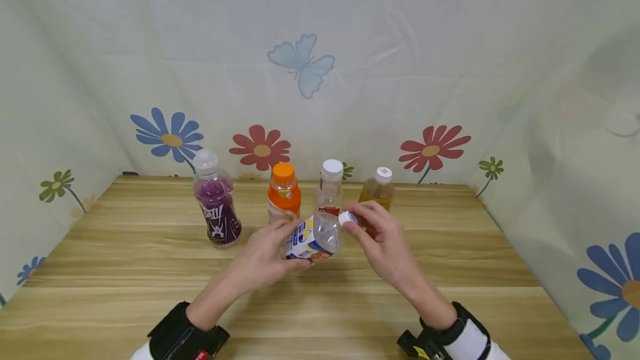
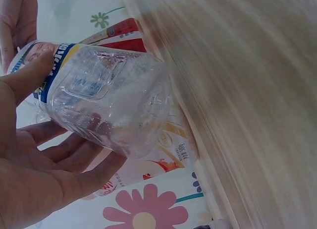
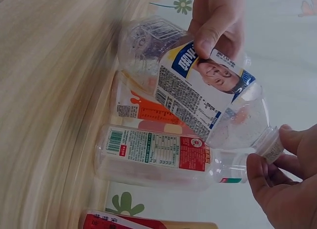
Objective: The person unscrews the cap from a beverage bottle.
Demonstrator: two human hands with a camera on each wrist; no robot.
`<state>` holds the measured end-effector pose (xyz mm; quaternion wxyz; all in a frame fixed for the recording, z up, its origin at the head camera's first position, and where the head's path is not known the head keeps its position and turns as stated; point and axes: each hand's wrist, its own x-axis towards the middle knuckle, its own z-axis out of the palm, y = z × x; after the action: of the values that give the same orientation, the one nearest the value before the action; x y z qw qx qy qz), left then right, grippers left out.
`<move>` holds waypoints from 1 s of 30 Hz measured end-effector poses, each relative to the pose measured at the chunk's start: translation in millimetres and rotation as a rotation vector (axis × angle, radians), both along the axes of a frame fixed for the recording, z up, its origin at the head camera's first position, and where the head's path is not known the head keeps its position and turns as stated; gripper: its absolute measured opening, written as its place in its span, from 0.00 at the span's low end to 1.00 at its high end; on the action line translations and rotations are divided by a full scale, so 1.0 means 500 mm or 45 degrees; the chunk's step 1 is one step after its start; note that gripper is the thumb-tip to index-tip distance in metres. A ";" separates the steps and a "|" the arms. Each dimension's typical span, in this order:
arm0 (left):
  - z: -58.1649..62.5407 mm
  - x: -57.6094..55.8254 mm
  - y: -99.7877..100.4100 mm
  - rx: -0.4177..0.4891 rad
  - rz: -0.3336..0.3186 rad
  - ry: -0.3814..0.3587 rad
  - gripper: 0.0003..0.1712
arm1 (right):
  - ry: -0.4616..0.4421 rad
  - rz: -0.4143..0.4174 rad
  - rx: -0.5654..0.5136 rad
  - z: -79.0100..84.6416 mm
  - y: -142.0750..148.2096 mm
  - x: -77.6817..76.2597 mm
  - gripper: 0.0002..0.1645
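My left hand (image 1: 267, 257) grips an empty clear plastic bottle (image 1: 326, 233) round its blue, yellow and white label, thumb on one side and fingers on the other. The bottle is held tilted above the table, its neck toward the right. With thumb and fingertips my right hand (image 1: 387, 240) pinches the white cap (image 1: 347, 218) at the bottle's mouth. In the right wrist view the cap (image 3: 271, 147) sits at the end of the neck. The bottle's clear base (image 2: 148, 105) faces the camera side in the left wrist view.
Behind the hands stand a purple-filled bottle (image 1: 216, 204), an orange-capped bottle (image 1: 284, 190), a clear bottle with a white cap (image 1: 331, 182) and a bottle of amber liquid (image 1: 378, 190). They stand on the wood-grain table (image 1: 125, 271), before a flowered curtain (image 1: 350, 110).
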<state>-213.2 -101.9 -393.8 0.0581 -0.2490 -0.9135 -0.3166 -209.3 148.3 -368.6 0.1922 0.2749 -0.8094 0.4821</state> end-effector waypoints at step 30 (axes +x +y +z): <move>0.006 -0.002 -0.008 -0.017 0.010 -0.031 0.46 | -0.098 0.053 0.022 0.007 0.001 0.006 0.18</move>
<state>-214.0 -105.7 -391.1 0.0465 -0.2418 -0.9172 -0.3134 -206.3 148.7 -365.0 0.1484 0.2744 -0.8146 0.4891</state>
